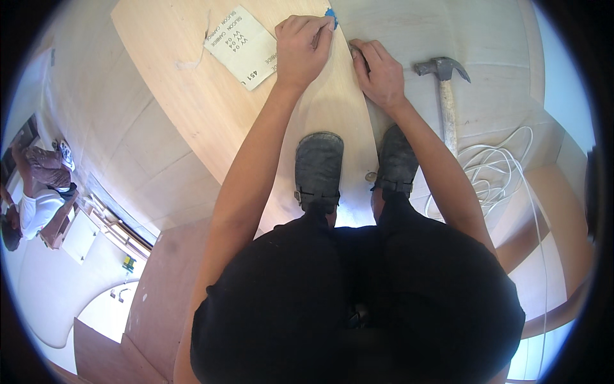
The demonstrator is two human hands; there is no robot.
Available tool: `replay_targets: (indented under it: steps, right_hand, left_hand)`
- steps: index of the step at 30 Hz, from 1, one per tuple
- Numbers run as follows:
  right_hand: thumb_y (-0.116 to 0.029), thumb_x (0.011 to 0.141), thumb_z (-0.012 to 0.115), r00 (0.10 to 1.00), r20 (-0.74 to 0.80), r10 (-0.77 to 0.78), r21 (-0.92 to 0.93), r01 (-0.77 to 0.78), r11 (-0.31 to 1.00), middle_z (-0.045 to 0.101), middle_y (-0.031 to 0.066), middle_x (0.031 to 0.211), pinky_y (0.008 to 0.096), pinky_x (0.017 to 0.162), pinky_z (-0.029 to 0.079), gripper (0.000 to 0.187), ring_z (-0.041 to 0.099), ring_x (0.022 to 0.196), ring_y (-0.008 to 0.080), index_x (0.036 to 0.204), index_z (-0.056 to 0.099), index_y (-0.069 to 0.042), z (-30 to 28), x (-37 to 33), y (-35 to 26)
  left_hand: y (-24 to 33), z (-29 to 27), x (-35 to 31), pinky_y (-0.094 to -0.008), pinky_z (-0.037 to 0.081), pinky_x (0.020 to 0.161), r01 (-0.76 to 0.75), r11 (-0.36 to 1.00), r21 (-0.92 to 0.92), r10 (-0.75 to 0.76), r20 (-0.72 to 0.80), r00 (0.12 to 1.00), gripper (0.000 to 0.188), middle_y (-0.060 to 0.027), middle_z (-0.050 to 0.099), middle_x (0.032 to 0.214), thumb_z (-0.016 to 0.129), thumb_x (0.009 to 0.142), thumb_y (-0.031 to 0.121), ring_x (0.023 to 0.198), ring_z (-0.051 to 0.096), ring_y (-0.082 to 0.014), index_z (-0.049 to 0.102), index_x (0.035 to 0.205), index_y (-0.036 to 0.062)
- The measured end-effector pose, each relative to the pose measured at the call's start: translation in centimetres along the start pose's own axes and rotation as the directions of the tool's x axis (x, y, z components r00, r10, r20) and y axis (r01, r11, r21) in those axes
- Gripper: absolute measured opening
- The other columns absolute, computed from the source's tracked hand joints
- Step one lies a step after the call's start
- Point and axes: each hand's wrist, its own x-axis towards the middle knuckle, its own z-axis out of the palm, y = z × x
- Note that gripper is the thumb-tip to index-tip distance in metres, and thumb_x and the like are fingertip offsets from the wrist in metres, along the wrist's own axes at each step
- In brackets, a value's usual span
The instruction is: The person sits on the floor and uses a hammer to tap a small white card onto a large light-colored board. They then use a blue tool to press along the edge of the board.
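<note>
My left hand (302, 52) rests over a pale wooden board (192, 102), its fingers curled and closed near the board's right edge. A small bright blue piece (330, 18) shows at its fingertips; whether the hand grips it is unclear. Just across that edge, my right hand (380, 73) is closed too, with a bit of something dark between thumb and fingers that I cannot make out. A cream sheet of sandpaper (240, 48), printed side up, lies on the board beside my left hand.
A claw hammer (446, 96) with a worn handle lies on the floor to the right. Below it a white cable (492, 166) is coiled loosely. My dark shoes (318, 163) stand by the board's near part. At far left another person (41, 205) sits near wooden pieces.
</note>
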Motion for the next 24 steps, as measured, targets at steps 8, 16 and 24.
replay_targets:
  steps: [8,16,24]
  right_hand:
    - [-0.015,0.103,0.068,0.999,-0.042,-0.035,0.014,0.035,0.999,0.074,0.0105,0.107,0.0442,0.074,0.061,0.021,0.074,0.087,0.0343,0.123,0.074,-0.01,0.1,0.2,0.1]
    - [-0.015,0.103,0.069,0.998,-0.036,-0.042,0.005,0.042,0.999,0.073,0.0109,0.105,0.0449,0.074,0.06,0.022,0.074,0.087,0.0347,0.124,0.074,-0.009,0.2,0.1,0.2]
    - [-0.017,0.104,0.068,1.0,-0.026,-0.012,0.005,0.012,1.0,0.072,0.0111,0.105,0.045,0.074,0.06,0.022,0.073,0.089,0.0341,0.124,0.074,-0.01,0.1,0.1,0.1]
  left_hand:
    - [0.4,0.8,-0.2,-0.0432,0.047,0.094,-0.103,0.976,0.193,0.105,0.001,0.995,0.012,-0.0018,0.073,0.098,0.084,0.09,0.017,0.098,0.066,-0.0254,0.082,0.101,0.0115]
    - [0.2,1.9,-0.8,-0.0479,0.044,0.097,-0.192,0.922,0.335,0.196,0.022,0.98,0.021,-0.003,0.066,0.092,0.085,0.085,0.015,0.095,0.062,-0.0273,0.077,0.104,0.0102]
    - [0.2,2.3,-0.7,-0.0546,0.042,0.097,-0.224,0.918,0.327,0.228,0.028,0.973,0.015,-0.0042,0.064,0.092,0.08,0.085,0.016,0.097,0.06,-0.0281,0.071,0.094,0.0081]
